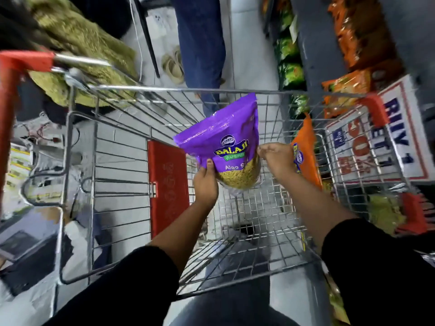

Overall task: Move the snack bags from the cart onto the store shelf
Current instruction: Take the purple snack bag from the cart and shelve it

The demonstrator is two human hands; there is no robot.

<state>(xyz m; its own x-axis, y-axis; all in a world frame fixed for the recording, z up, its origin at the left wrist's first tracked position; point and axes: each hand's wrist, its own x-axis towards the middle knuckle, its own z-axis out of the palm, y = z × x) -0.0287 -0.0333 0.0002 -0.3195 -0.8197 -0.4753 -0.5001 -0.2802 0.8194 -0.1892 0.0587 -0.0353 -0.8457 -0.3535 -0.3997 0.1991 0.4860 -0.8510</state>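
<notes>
A purple snack bag is held up above the wire cart. My left hand grips its lower left corner, thumb on the front. My right hand pinches the bag's right edge with closed fingers. Behind my right hand an orange snack bag leans upright against the cart's right wall. The store shelf runs along the right, stocked with green bags and orange bags.
A red flap stands inside the cart on the left. Another person's legs stand beyond the cart's far end. A promo sign hangs at the shelf on the right. Olive cloth lies at the upper left.
</notes>
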